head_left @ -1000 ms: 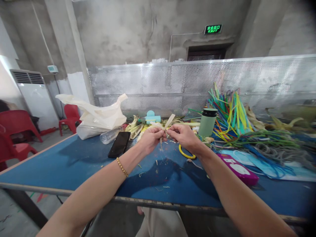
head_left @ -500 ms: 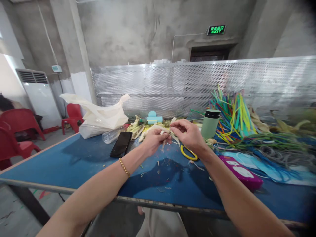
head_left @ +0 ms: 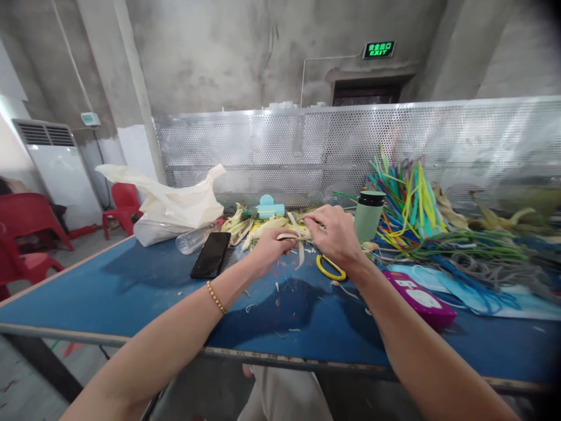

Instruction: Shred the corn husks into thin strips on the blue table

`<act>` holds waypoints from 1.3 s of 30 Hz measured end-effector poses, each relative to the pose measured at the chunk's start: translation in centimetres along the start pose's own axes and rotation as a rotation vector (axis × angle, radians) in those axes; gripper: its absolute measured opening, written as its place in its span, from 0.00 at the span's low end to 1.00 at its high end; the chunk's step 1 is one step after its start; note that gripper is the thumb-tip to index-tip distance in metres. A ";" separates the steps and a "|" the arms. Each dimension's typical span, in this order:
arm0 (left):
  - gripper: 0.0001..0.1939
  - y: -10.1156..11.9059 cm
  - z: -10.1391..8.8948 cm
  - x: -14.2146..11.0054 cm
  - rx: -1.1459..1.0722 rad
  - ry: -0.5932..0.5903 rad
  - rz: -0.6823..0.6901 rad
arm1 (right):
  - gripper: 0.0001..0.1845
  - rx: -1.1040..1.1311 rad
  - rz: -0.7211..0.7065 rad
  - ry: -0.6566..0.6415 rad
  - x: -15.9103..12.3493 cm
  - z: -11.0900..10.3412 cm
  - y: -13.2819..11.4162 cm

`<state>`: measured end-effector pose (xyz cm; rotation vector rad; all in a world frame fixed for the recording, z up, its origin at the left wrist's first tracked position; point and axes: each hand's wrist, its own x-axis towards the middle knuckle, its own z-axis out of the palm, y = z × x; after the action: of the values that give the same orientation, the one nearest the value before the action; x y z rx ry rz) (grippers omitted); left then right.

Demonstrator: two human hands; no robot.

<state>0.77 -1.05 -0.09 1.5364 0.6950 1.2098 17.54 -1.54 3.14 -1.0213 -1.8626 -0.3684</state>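
My left hand is closed over the table, pinching pale corn husk strips between thumb and fingers. The strips cross at the fingertips; one points up and one hangs down. Just to the right, my right hand has its fingers bent and drawn together beside the strips. Whatever is between its fingertips is too small to make out. Behind both hands lies a pile of pale husks. A yellow handle loop, seemingly of scissors, rests under my right hand, its other end hidden.
On the blue table lie a black phone, a clear plastic bottle and a white bag at left. A green tumbler, colourful strips, a purple box and blue masks are at right.
My right hand has drawn slightly away from my left, widening the gap between them. The strips at my left fingertips now stand out more, one upward and one downward. The view has shifted slightly.
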 end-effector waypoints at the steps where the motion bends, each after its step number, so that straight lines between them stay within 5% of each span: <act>1: 0.09 0.2 0.0 -0.1 0.041 -0.019 0.002 | 0.12 0.049 0.031 -0.066 0.0 0.0 0.1; 5: 0.06 0.8 0.2 -0.6 0.132 -0.095 0.003 | 0.13 0.474 0.250 -0.303 0.0 -0.1 0.2; 10: 0.07 0.7 0.2 -0.6 0.175 -0.103 0.030 | 0.11 0.669 0.381 -0.286 0.0 -0.6 -0.1; 24: 0.15 1.0 0.0 -0.6 0.108 -0.142 -0.045 | 0.08 0.608 0.179 -0.184 0.2 -0.3 0.0; 33: 0.09 0.6 -0.2 -0.3 0.040 -0.055 -0.114 | 0.02 0.405 -0.070 -0.097 -0.1 0.0 -0.4; 39: 0.07 1.1 -0.7 -0.2 -0.171 -0.187 -0.197 | 0.02 0.364 -0.069 -0.038 -0.2 0.1 -0.4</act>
<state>-0.09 -1.29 0.85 1.3833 0.5884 0.9400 17.21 -1.84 2.98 -0.7219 -1.9137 -0.0446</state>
